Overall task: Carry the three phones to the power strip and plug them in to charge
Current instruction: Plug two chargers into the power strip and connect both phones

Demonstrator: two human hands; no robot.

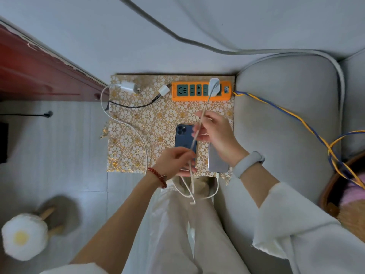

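An orange power strip [199,91] lies at the back of a gold-patterned cloth [138,119]. A white charger [214,87] is plugged into it, and its cream cable [205,107] runs down to my hands. My right hand [215,131] pinches the cable higher up. My left hand [173,161] grips the same cable lower down, above a blue phone [184,139] lying face down. A silver phone [217,161] lies beside it with a white cable in its near end. Two unplugged white chargers [127,87] [164,90] lie left of the strip.
A grey sofa cushion [284,119] borders the cloth on the right, with a yellow-and-blue cord [296,117] trailing across it. A red wooden door [35,76] stands at the left. A fluffy egg-shaped stool [23,236] is at the lower left, a woven basket [343,194] at the right.
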